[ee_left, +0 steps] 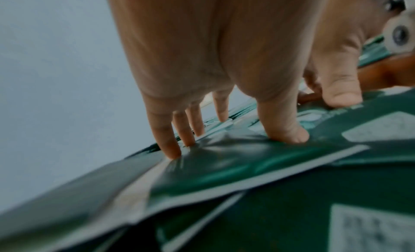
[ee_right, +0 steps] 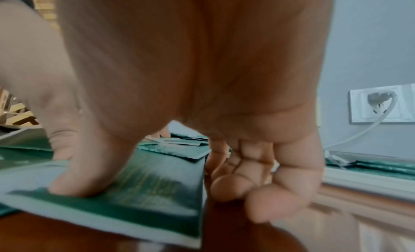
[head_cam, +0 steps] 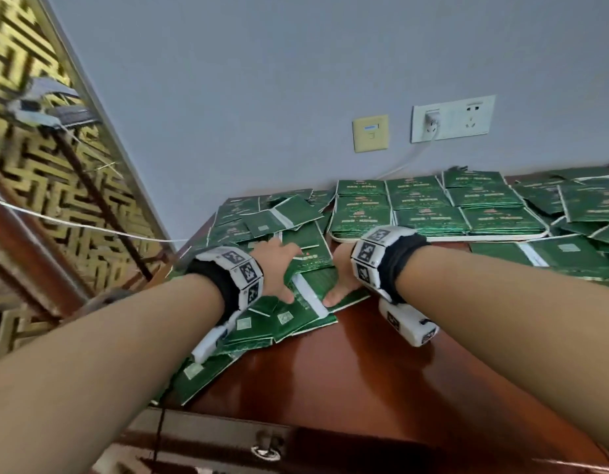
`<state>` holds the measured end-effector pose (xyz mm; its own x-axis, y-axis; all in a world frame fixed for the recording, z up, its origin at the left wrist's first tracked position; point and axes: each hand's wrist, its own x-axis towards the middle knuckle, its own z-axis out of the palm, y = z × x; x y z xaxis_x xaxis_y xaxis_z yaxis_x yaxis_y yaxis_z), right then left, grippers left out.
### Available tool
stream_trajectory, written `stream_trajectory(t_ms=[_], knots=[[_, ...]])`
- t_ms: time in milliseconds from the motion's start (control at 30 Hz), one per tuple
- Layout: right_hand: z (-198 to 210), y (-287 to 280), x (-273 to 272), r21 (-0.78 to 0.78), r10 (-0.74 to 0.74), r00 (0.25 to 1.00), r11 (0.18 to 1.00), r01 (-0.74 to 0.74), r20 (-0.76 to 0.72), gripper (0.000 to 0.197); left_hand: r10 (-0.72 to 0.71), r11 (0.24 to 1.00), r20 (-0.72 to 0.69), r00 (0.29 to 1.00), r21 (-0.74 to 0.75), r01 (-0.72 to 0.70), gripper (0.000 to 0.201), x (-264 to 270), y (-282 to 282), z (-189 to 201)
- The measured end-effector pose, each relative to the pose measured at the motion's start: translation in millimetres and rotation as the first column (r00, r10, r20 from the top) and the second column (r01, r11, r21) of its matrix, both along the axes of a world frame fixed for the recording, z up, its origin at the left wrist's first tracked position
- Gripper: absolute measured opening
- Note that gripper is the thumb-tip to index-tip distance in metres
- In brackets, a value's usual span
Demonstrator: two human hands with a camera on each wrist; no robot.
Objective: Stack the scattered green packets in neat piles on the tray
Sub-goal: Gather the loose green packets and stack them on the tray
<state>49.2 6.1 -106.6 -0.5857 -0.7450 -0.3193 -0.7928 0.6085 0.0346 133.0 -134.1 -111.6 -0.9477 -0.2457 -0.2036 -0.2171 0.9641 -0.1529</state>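
Loose green packets (head_cam: 313, 265) lie in a heap on the brown table, just in front of the white tray (head_cam: 443, 238). The tray holds neat piles of green packets (head_cam: 429, 213). My left hand (head_cam: 279, 271) spreads over the heap. In the left wrist view its straight fingers (ee_left: 170, 149) and thumb press down on a packet (ee_left: 224, 169) and wrinkle it. My right hand (head_cam: 342, 278) is at the heap's right side. Its thumb (ee_right: 74, 183) presses on top of a packet (ee_right: 143, 199) and its curled fingers (ee_right: 233, 186) sit against that packet's right edge.
More loose packets lie at the left (head_cam: 241, 230) and to the right of the tray (head_cam: 569, 254). Bare table top (head_cam: 347, 371) lies near me, with a drawer handle (head_cam: 267, 446) below its front edge. A wall socket (head_cam: 433, 123) with a plugged cable is behind the tray.
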Motion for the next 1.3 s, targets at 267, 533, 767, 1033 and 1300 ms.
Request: stream_trajectory(t_ms=[267,533,767,1033,1300], knots=[[-1.6,-18.7,-0.9,0.136,-0.037,0.998,0.99,0.029,0.059,0.079,0.028,0.998,-0.029,0.999,0.056,-0.027,0.095,0.1,-11.1,-8.6],[-5.5,-12.7,-2.0,0.072,-0.108,0.986,0.992,0.099,0.127,0.075,0.02,0.997,0.001,1.0,0.07,-0.02,0.08,3.5,0.8,-0.9],[0.0,8.5,-14.8,0.172,-0.169,0.982,0.973,0.152,0.088,0.062,-0.073,0.969,-0.04,0.996,0.233,0.081,0.065,4.6,24.1,17.5],[46.5,50.6,-42.6,0.023,-0.253,0.965,0.967,0.255,-0.069,0.06,-0.055,0.957,-0.165,0.985,0.274,0.099,0.079,-2.0,51.7,13.1],[39.3,64.4,-46.4,-0.104,-0.247,0.962,0.966,0.236,-0.117,0.042,0.413,0.91,-0.082,0.907,0.005,-0.414,0.079,0.6,18.9,9.5]])
